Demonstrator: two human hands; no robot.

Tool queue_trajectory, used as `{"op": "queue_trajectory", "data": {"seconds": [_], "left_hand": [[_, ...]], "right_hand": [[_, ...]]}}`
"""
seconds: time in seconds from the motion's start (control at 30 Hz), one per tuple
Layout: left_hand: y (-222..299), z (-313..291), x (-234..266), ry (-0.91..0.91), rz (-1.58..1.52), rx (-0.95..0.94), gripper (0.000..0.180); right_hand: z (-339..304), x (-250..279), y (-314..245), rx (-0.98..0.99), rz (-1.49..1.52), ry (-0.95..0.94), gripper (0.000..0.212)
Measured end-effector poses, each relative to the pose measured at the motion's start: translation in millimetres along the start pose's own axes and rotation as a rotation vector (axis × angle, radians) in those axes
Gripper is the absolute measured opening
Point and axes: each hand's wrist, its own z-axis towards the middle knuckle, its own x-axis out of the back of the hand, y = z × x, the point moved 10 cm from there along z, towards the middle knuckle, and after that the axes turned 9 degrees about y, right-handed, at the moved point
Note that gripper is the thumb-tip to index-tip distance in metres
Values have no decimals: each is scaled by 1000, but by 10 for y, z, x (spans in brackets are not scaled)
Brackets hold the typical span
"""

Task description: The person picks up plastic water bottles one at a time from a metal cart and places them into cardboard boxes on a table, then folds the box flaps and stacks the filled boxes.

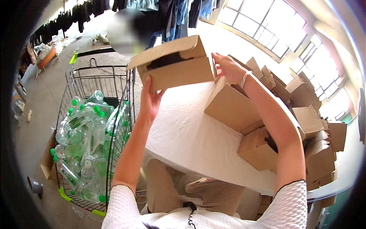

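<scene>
Held a brown cardboard box [181, 74] aloft, tilted, over the far left edge of the white-covered table [183, 133], with a loose lid flap [171, 46] on top and a dark gap beneath it. Could not tell contents from shadow inside. Grasped the near wall at its lower left with the left hand [151, 98], with thumb up the front and fingers tucked toward the underside. Set the fingers of the right hand [228, 68] against the right end wall; could not tell a firm grip there from a light touch. Judged the step in hand as handling the partly open box in mid-air, without being able to tell opening from closing. Called, by that judgement, for steady support from the left hand and careful work at the right end. Had more brown boxes [232, 108] on the table, under and beyond the right forearm. Had a black wire cart [73, 58] of green-capped bottles [85, 129] just beside the table, at left. Faced hanging garments [175, 19] and bright windows [263, 26] farther off.
</scene>
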Motion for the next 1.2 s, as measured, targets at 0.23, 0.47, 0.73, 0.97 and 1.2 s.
{"op": "queue_trajectory", "data": {"seconds": [0.23, 0.47, 0.73, 0.97, 1.2], "left_hand": [[-674, 1267, -141, -9, 53, 15, 58], [-1369, 2214, -397, -121, -36, -26, 60], [-1872, 3046, -567, -95, 59, -195, 88], [-2144, 3482, -326, 151, 149, -215, 79], [-2427, 3383, -487, -11, 387, -201, 82]], "right_hand": [[1228, 311, 508, -304, 132, -112, 82], [2184, 978, 895, -227, 132, 202, 95], [2777, 1396, 1159, -116, 144, 227, 74], [2880, 1337, 1228, -84, -483, 257, 89], [3199, 1771, 1704, -175, -519, 161, 34]]}}
